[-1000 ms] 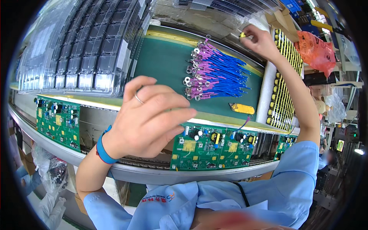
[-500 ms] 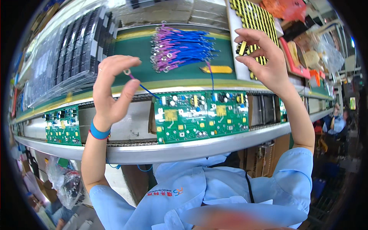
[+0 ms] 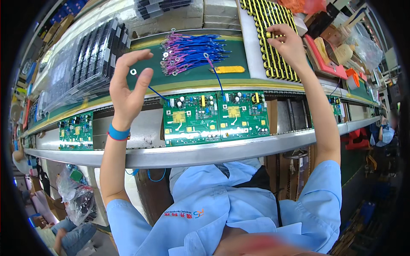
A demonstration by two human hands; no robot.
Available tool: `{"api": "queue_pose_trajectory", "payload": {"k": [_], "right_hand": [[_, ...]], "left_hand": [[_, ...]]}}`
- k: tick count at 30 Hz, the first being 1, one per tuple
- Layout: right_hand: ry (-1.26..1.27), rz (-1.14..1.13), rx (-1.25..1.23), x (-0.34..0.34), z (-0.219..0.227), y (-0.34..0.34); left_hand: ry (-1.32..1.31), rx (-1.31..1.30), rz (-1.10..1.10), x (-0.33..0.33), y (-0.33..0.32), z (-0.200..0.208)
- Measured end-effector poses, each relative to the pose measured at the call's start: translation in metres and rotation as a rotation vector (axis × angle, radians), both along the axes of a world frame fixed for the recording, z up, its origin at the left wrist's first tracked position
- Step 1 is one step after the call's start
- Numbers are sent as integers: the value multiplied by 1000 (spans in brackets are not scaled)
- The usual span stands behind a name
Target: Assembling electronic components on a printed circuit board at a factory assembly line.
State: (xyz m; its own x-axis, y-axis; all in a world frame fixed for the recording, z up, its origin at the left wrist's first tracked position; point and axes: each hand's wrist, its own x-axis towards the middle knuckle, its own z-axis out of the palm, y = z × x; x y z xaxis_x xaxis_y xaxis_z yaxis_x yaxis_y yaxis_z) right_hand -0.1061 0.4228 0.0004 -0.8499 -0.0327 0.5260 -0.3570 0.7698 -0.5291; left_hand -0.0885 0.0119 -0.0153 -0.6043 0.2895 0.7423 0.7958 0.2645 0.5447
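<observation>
My left hand [image 3: 130, 87] is open, its thumb and fingers spread apart. Between them and a little to the side, the ring terminal [image 3: 133, 72] of a blue wire stands up from a green circuit board [image 3: 192, 123]. Joined beside that board is a second one [image 3: 243, 121], with another blue wire [image 3: 218, 79] rising from it. My right hand [image 3: 288, 45] reaches to the left edge of the rows of black and yellow transformers [image 3: 277, 55]. Its thumb and fingertips pinch one small transformer [image 3: 269, 35], partly hidden by the fingers.
A bundle of blue wires with purple sleeves [image 3: 192, 53] lies on the green mat beside a yellow cutter [image 3: 228, 69]. Stacked black trays [image 3: 92, 57] stand at left. Along the metal rail [image 3: 205, 149] sits another board [image 3: 77, 132]. A pink tray [image 3: 324, 57] is at right.
My right hand has moved up and away to the transformer rows, its fingers drawing closer together. The left hand stays open near the ring terminal. The whole view has shifted slightly.
</observation>
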Motion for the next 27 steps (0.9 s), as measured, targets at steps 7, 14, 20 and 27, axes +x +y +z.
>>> {"api": "queue_pose_trajectory", "payload": {"k": [7,14,20,27], "right_hand": [[149,-148,433,-74,-21,1],[238,-157,609,-109,-32,8],[60,-283,759,-118,-28,14],[251,-235,651,-98,-26,-14]], "left_hand": [[-4,-101,78,3,-8,-14],[-2,-122,84,3,-11,-13],[68,-210,72,-8,-9,-13],[55,-209,43,-9,-11,-17]]}}
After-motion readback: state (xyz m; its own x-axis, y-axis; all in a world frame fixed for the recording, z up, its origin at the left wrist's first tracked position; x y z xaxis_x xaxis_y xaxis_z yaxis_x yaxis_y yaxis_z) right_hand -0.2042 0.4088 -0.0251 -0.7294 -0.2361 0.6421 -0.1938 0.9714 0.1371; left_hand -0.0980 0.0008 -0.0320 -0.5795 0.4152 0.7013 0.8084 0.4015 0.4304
